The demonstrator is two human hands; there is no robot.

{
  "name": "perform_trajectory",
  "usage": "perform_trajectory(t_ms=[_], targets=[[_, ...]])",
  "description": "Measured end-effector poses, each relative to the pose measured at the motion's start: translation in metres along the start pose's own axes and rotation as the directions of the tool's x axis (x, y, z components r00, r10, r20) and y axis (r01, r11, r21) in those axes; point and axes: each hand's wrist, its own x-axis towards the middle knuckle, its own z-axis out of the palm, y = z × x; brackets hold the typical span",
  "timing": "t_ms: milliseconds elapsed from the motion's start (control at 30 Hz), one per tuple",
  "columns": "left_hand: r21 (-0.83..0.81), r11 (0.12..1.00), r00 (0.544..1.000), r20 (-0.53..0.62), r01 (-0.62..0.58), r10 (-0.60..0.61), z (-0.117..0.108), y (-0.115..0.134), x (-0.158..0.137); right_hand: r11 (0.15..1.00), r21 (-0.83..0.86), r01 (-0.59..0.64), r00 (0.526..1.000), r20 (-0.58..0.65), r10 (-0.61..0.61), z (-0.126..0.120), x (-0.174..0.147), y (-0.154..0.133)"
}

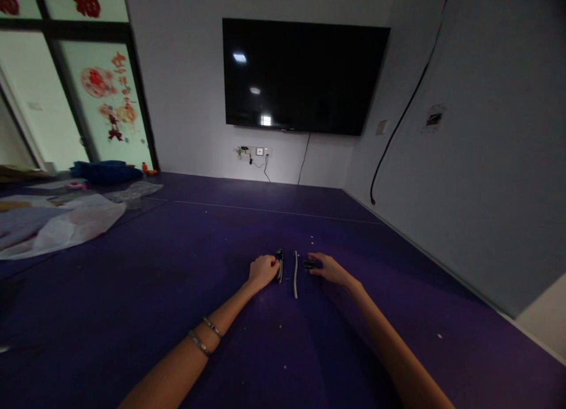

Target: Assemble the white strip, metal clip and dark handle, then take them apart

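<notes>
My left hand [264,271] is closed on a narrow dark piece with a pale edge [280,266], which stands out past my fingers; its kind is too small to make out. Just to its right, apart from both hands, lies a slim, slightly curved grey strip [296,274] on the purple surface [239,350]. On the strip's other side, my right hand [326,267] pinches a small dark block-like piece [309,266] between thumb and fingers. Two bracelets [206,335] circle my left wrist and forearm.
White plastic sheeting [88,217] and a blue bundle [106,171] lie at the far left, with a small orange bottle [144,167] beside them. A black cable [411,96] hangs down the right wall. Tiny pale scraps [439,336] dot the surface.
</notes>
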Motion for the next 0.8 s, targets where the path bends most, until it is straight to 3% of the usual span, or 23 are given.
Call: perform_trajectory(t_ms=[233,333,500,800], targets=[[0.000,1.000,1.000,0.003,-0.023,0.023,0.000,-0.002,0.001,1.000,-0.002,0.030,1.000,-0.004,-0.030,0.000,-0.001,0.001],[-0.001,1.000,1.000,0.004,-0.019,0.019,0.000,-0.001,0.001,0.998,-0.016,0.064,0.995,-0.073,-0.065,-0.006,-0.001,-0.006],[0.021,1.000,1.000,0.007,-0.015,0.015,0.002,-0.001,0.002,0.990,-0.028,-0.142,0.942,-0.311,0.126,-0.001,0.002,-0.034],[0.009,1.000,1.000,0.010,-0.026,0.026,0.001,-0.003,0.002,0.937,-0.179,-0.302,0.949,-0.156,0.276,0.035,-0.003,-0.078]])
